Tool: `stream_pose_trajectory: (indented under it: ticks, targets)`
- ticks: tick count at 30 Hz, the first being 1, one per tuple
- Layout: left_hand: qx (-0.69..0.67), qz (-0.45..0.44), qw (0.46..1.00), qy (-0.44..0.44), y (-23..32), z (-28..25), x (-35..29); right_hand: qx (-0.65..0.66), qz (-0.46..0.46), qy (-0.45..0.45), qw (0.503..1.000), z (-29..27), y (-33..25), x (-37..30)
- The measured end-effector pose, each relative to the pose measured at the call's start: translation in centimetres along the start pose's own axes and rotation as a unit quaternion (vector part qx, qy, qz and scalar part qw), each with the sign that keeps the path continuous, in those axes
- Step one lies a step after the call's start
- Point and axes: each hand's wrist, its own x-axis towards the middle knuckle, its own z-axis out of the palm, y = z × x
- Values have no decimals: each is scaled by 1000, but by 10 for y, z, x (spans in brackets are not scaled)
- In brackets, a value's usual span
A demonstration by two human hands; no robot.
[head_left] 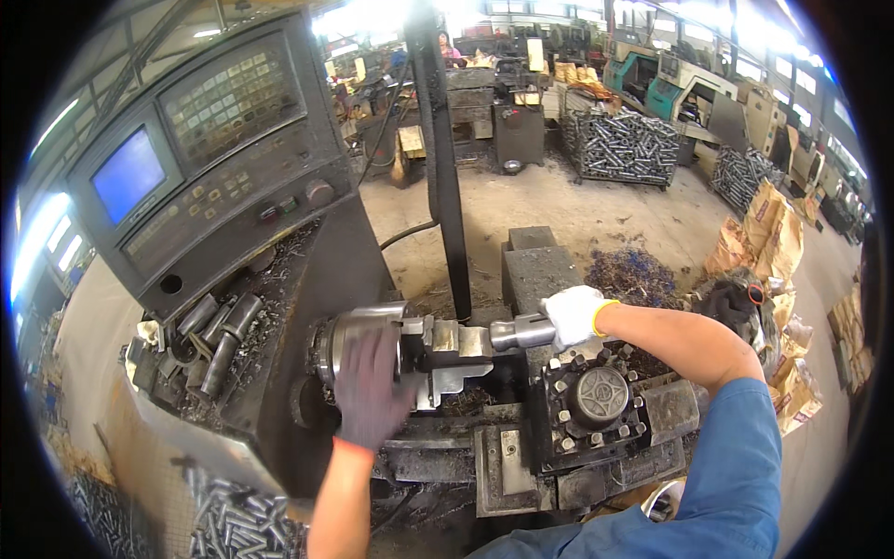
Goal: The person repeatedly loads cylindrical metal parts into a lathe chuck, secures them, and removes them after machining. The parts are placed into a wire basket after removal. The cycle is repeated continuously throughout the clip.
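My left hand (372, 387), in a dark glove with an orange cuff, lies over the front of the lathe chuck (328, 349). Its fingers look stretched out, somewhat blurred by motion, and hold nothing I can see. In a white glove with a yellow cuff, my right hand (575, 315) is closed around a shiny round metal workpiece (520, 332). The workpiece lies sideways, its free end close to the stepped chuck jaws (458, 338); whether it touches them I cannot tell. Below my right forearm sits the tool turret (599, 398), with bolts around its round cap.
A control panel (209, 149) with a blue screen (128, 175) stands at the left. Several metal cylinders (231, 331) lie on the ledge beneath it. Finished-looking parts (237, 517) fill the lower left. Brown paper sacks (771, 233) stand right; a metal bin (619, 147) of parts stands behind.
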Motion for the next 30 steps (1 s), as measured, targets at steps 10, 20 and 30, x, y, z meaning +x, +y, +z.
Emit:
stream_pose_trajectory:
  ticks: [10, 20, 30]
  targets:
    - [-379, -681, 614, 122, 11, -5, -383, 127, -68, -64, 988, 44, 1, 43]
    - [-449, -659, 508, 325, -109, 5, -486, 114, -30, -67, 991, 47, -40, 51]
    - [-635, -637, 355, 254, -96, -30, -461, -8, -46, -114, 992, 36, -41, 63]
